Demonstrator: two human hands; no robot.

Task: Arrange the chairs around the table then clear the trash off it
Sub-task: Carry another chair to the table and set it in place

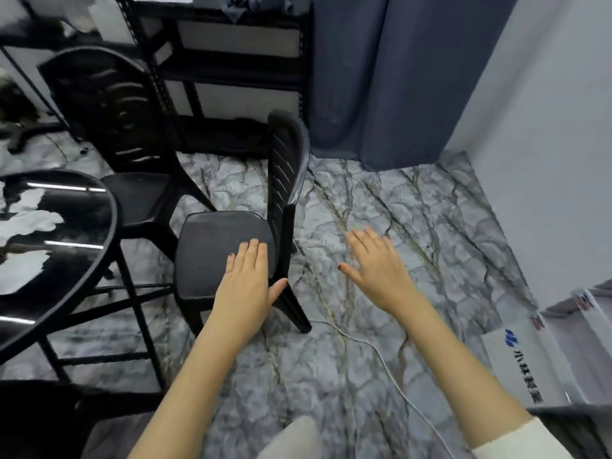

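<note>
A black plastic chair (212, 240) stands in the middle, its seat facing the glossy black round table (82, 260) at the left. My left hand (248, 279) hovers flat over the seat's near right corner, fingers apart, holding nothing. My right hand (374, 263) is spread open over the floor, to the right of the chair and apart from it. A second black chair (112, 114) stands behind, beside the table's far edge. White crumpled trash (26, 220) lies on the tabletop.
A black metal shelf rack (231, 77) and a dark blue curtain (381, 77) stand at the back. A white cable (381, 356) runs across the marble-patterned floor. A white wall and a white printed bag (530, 359) are at the right.
</note>
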